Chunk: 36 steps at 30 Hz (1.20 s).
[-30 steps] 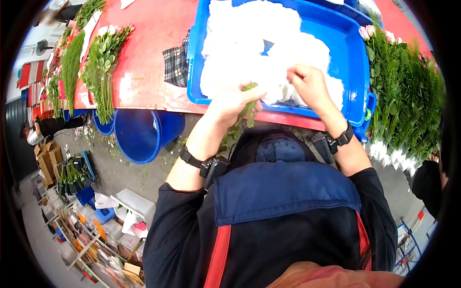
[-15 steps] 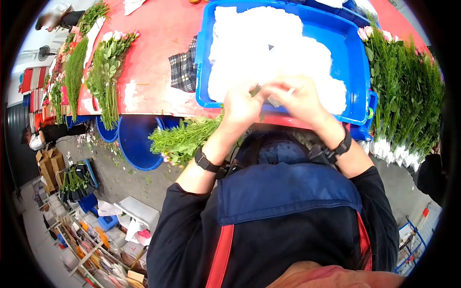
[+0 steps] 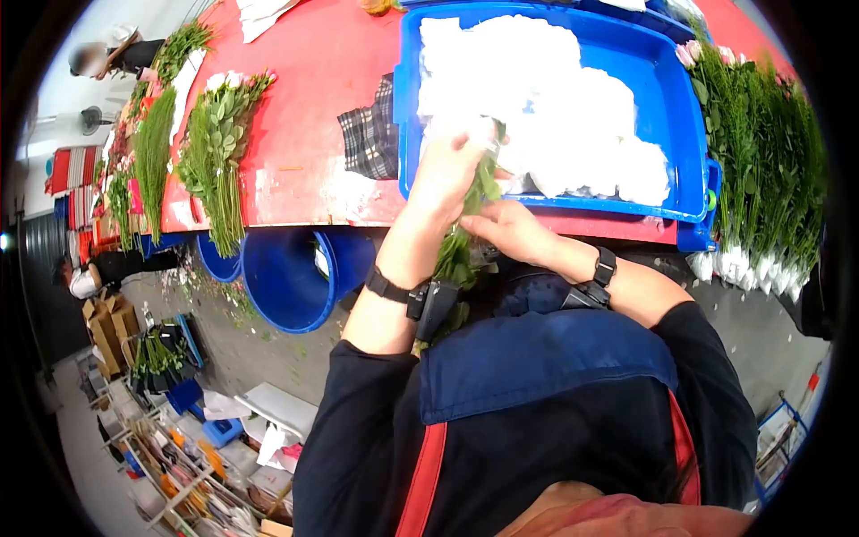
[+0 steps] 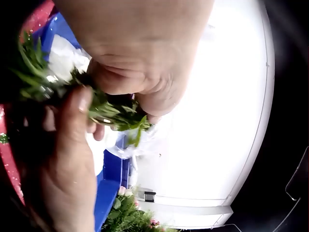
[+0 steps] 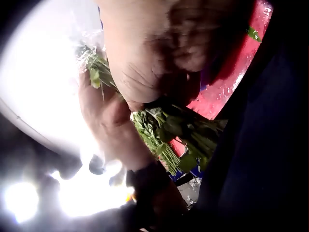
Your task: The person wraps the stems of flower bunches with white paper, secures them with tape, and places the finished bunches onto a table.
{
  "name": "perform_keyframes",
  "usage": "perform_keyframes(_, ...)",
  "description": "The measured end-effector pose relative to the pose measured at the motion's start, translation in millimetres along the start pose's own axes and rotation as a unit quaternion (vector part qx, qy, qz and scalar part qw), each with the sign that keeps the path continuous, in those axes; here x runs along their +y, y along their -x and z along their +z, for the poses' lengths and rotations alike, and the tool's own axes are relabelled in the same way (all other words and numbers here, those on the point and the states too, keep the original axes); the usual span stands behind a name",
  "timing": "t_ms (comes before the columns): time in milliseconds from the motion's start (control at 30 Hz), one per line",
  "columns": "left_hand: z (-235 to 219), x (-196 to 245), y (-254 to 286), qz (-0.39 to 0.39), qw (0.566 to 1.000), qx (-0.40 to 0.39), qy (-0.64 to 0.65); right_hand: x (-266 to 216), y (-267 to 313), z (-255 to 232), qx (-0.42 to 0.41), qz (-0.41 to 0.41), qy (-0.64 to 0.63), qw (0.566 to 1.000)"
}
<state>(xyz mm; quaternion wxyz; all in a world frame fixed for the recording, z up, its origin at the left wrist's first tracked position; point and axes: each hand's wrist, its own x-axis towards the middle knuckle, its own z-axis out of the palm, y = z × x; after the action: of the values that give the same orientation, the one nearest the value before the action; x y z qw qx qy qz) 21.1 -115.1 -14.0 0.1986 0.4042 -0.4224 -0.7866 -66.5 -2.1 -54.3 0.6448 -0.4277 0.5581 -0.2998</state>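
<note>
My left hand grips a leafy bunch of stems at the near edge of the blue tray. Clear plastic surrounds the stem end beyond that hand. Lower down, my right hand holds the same bunch, its fingers curled around the greenery. Both hands also show around the leaves in the left wrist view, the right hand's thumb lying along them. The bunch's lower part runs toward my body between the forearms, partly hidden by the left wrist. White wadding fills much of the tray.
Flower bunches with green stems lie on the red table to the left, near a plaid cloth. More bunches with white-wrapped ends stand at the right. A blue bucket is below the table edge.
The bunch has swung from pointing left beneath my left forearm to hanging toward my body. My right hand has moved from the stem end down onto the leaves.
</note>
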Motion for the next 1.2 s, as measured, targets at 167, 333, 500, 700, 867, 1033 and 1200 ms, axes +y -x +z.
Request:
perform_keyframes(167,-10.3,-32.5,18.2,0.047,0.998,-0.046,-0.003,25.0,1.9,3.3,0.051,-0.098,-0.034,0.993)
perform_keyframes(333,16.7,-33.7,30.2,0.023,0.998,-0.037,-0.049,-11.4,58.3,-50.0,-0.062,0.0,0.23,0.971)
perform_keyframes(500,59.2,-60.6,28.0,0.065,0.978,0.009,-0.196,6.0,97.8,-77.6,0.187,-0.041,-0.329,0.925)
perform_keyframes(700,118.0,-75.4,35.9,0.005,0.985,-0.117,-0.125,65.3,133.7,-89.7,0.368,-0.151,0.067,0.915)
perform_keyframes(867,186.0,-101.8,40.8,-0.048,0.968,-0.089,-0.23,73.9,185.2,-92.4,0.318,-0.137,0.432,0.833)
perform_keyframes(1033,233.6,-145.1,36.8,0.061,0.928,-0.099,-0.354,116.6,248.9,-120.9,0.243,-0.107,0.314,0.912)
perform_keyframes(1200,269.5,-193.8,34.4,0.03,0.838,-0.192,-0.51,181.9,328.9,-241.8,0.473,0.051,0.232,0.849)
